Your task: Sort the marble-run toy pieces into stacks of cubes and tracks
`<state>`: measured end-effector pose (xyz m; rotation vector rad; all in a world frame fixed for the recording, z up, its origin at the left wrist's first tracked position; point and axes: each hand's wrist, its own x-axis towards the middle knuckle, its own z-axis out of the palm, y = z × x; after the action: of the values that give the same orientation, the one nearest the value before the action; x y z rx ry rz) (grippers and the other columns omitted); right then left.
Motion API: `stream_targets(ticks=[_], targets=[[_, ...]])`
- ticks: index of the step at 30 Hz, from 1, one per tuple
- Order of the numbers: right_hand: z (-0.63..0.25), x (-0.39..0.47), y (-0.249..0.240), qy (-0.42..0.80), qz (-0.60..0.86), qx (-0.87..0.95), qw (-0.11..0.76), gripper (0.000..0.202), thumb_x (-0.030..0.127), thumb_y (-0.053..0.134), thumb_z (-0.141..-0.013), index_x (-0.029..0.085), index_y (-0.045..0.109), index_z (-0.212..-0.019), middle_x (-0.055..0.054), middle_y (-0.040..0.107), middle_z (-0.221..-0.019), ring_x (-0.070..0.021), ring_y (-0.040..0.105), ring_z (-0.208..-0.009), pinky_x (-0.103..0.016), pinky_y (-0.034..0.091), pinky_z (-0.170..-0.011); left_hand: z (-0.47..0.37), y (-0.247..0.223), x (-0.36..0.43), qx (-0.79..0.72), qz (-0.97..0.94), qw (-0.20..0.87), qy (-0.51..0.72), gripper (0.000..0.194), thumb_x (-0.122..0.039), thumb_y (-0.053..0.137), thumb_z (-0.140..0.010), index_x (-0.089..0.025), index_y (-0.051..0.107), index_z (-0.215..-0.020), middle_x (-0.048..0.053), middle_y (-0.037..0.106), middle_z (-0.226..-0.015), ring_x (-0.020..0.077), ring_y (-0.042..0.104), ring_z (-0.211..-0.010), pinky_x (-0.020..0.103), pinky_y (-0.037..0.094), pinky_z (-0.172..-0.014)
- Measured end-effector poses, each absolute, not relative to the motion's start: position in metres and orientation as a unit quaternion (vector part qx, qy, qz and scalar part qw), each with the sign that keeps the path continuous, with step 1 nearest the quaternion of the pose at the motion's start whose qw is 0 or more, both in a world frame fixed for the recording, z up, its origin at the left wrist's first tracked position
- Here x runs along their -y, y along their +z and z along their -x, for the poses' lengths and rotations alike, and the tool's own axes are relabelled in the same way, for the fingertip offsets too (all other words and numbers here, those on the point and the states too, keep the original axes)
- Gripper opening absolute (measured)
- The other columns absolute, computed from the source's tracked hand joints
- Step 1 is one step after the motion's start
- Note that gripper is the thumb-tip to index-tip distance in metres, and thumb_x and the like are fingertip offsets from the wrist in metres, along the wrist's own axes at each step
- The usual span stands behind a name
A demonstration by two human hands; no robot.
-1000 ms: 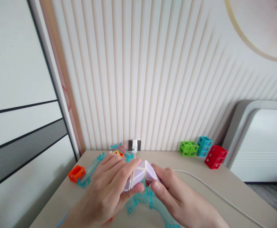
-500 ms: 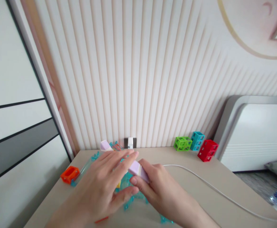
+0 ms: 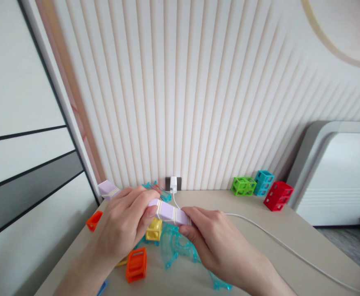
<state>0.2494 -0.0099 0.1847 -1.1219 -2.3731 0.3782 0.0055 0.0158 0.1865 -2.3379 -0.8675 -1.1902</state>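
Lavender segmented stick (image 3: pixel 167 211), bent a second ago, now runs straight between the hands at six o'clock, over the counter (image 3: pixel 229 203) — left grip (image 3: pixel 126 222) closed around it, right grip (image 3: pixel 212 234) pinching toward four o'clock — so both holds appear to share one line.

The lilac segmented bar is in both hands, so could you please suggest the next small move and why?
I would probably twist the right hand slightly while the left hand steadies the lilac segmented bar: both hands grip it, it runs nearly straight, and seams between segments lie exposed between them.
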Motion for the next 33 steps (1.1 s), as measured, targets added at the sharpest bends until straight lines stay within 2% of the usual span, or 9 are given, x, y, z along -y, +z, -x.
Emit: stream_targets(ticks=[6, 12, 15, 17, 22, 26, 29, 32, 33], targets=[[-0.247, 0.012, 0.186, 0.236, 0.397, 0.855, 0.237, 0.036, 0.045, 0.033, -0.109, 0.023, 0.049, -0.085, 0.004, 0.053, -0.069, -0.0112, 0.045, -0.059, -0.025, 0.032, -0.060, -0.013, 0.182, -0.019, 0.300, 0.817, 0.207, -0.448, 0.025, -0.018, 0.038, -0.104, -0.017, 0.059, -0.091, 0.005, 0.068, -0.079, 0.0180, 0.065, -0.071, 0.031, 0.049, -0.069], [-0.248, -0.009, 0.172, 0.440, 0.347, 0.804, 0.200, 0.059, 0.060, 0.023, -0.107, 0.020, 0.050, -0.073, 0.004, 0.050, -0.056, -0.0092, 0.050, -0.052, -0.021, 0.041, -0.058, -0.013, 0.186, -0.010, 0.203, 0.827, 0.289, -0.437, 0.034, -0.026, 0.034, -0.106, -0.015, 0.064, -0.094, 0.006, 0.069, -0.074, 0.0185, 0.065, -0.065, 0.036, 0.049, -0.066], [-0.244, -0.015, 0.162, 0.533, 0.309, 0.772, 0.155, 0.063, 0.069, 0.026, -0.102, 0.019, 0.051, -0.075, 0.003, 0.053, -0.061, -0.0086, 0.052, -0.049, -0.019, 0.040, -0.050, -0.014, 0.185, -0.002, 0.138, 0.831, 0.336, -0.422, 0.038, -0.026, 0.033, -0.105, -0.016, 0.065, -0.087, 0.004, 0.069, -0.067, 0.0179, 0.064, -0.060, 0.036, 0.049, -0.064], [-0.238, -0.014, 0.158, 0.552, 0.300, 0.765, 0.140, 0.063, 0.071, 0.026, -0.101, 0.019, 0.050, -0.075, 0.002, 0.053, -0.063, -0.0083, 0.051, -0.049, -0.019, 0.040, -0.048, -0.015, 0.184, 0.003, 0.119, 0.836, 0.334, -0.419, 0.039, -0.025, 0.035, -0.104, -0.018, 0.065, -0.080, 0.003, 0.066, -0.062, 0.0177, 0.063, -0.058, 0.036, 0.048, -0.062], [-0.219, -0.003, 0.154, 0.377, 0.390, 0.799, 0.258, 0.052, 0.055, 0.029, -0.108, 0.020, 0.053, -0.079, 0.002, 0.057, -0.071, -0.0111, 0.050, -0.066, -0.022, 0.043, -0.067, -0.019, 0.181, 0.004, 0.160, 0.861, 0.259, -0.408, 0.032, -0.017, 0.042, -0.095, -0.019, 0.060, -0.069, 0.002, 0.058, -0.055, 0.0176, 0.053, -0.050, 0.037, 0.040, -0.056], [-0.212, 0.003, 0.153, 0.309, 0.435, 0.800, 0.275, 0.049, 0.049, 0.029, -0.109, 0.021, 0.058, -0.081, 0.001, 0.062, -0.074, -0.0126, 0.052, -0.065, -0.023, 0.042, -0.065, -0.017, 0.182, -0.001, 0.178, 0.862, 0.202, -0.430, 0.029, -0.016, 0.042, -0.093, -0.020, 0.055, -0.067, 0.000, 0.053, -0.054, 0.0163, 0.046, -0.050, 0.036, 0.038, -0.056], [-0.215, 0.002, 0.153, 0.267, 0.465, 0.784, 0.313, 0.047, 0.048, 0.031, -0.108, 0.022, 0.064, -0.088, 0.000, 0.067, -0.077, -0.0147, 0.059, -0.066, -0.023, 0.044, -0.064, -0.016, 0.181, -0.007, 0.204, 0.857, 0.209, -0.424, 0.025, -0.015, 0.048, -0.093, -0.021, 0.053, -0.069, -0.001, 0.052, -0.054, 0.0159, 0.047, -0.049, 0.034, 0.037, -0.055], [-0.221, -0.004, 0.153, 0.204, 0.500, 0.750, 0.383, 0.039, 0.047, 0.036, -0.107, 0.023, 0.067, -0.108, -0.004, 0.074, -0.093, -0.0187, 0.069, -0.079, -0.025, 0.049, -0.071, -0.020, 0.178, -0.013, 0.271, 0.850, 0.218, -0.396, 0.010, -0.018, 0.053, -0.096, -0.017, 0.062, -0.092, 0.001, 0.063, -0.065, 0.0176, 0.058, -0.054, 0.033, 0.044, -0.054], [-0.223, -0.006, 0.153, 0.183, 0.506, 0.741, 0.400, 0.038, 0.046, 0.037, -0.107, 0.023, 0.067, -0.113, -0.006, 0.075, -0.098, -0.0199, 0.070, -0.084, -0.026, 0.050, -0.072, -0.022, 0.177, -0.015, 0.297, 0.848, 0.207, -0.388, 0.014, -0.022, 0.053, -0.098, -0.015, 0.062, -0.106, 0.002, 0.068, -0.072, 0.0185, 0.062, -0.057, 0.032, 0.048, -0.056]])
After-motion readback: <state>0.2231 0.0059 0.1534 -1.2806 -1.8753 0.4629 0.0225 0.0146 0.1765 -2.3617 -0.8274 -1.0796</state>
